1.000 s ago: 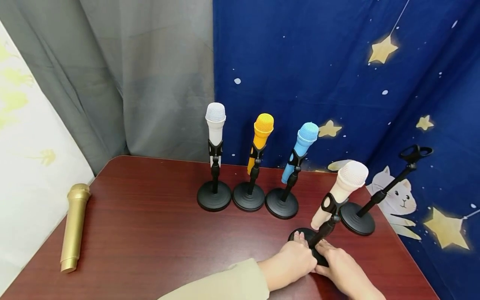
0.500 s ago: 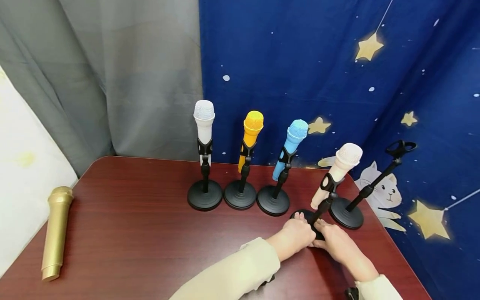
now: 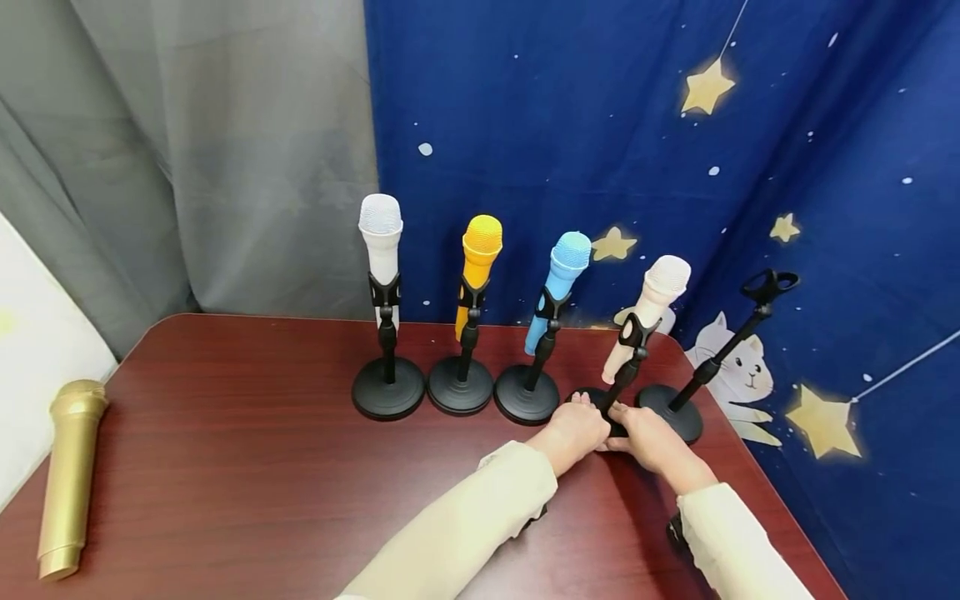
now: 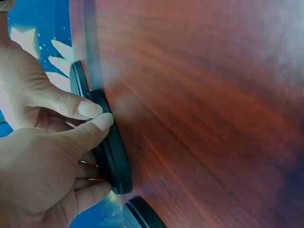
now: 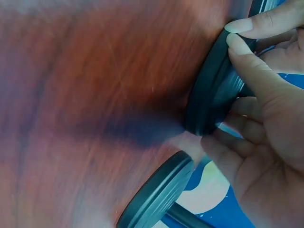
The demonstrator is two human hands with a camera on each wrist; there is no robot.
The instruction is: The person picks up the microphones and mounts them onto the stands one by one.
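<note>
A pale cream-pink microphone (image 3: 651, 302) leans in the clip of a black stand (image 3: 626, 372). Both my hands hold that stand's round base (image 4: 115, 156): my left hand (image 3: 576, 432) at its left side, my right hand (image 3: 651, 437) at its right. In the left wrist view the two thumbs meet tip to tip on the near rim, and fingers curl round the far side. From the right wrist view, the base (image 5: 209, 90) sits at or just above the tabletop; I cannot tell which. My hands cover much of it in the head view.
White (image 3: 382, 242), yellow (image 3: 480, 250) and blue (image 3: 562, 267) microphones stand in black stands along the back edge. A stand with a bare clip (image 3: 705, 371) is at the right. A gold microphone (image 3: 72, 479) lies at the left of the brown table (image 3: 262, 467). Curtains hang behind.
Both hands have moved the stand with the cream-pink microphone away from me, toward the back row between the blue microphone's stand and the bare one. The head view has also shifted.
</note>
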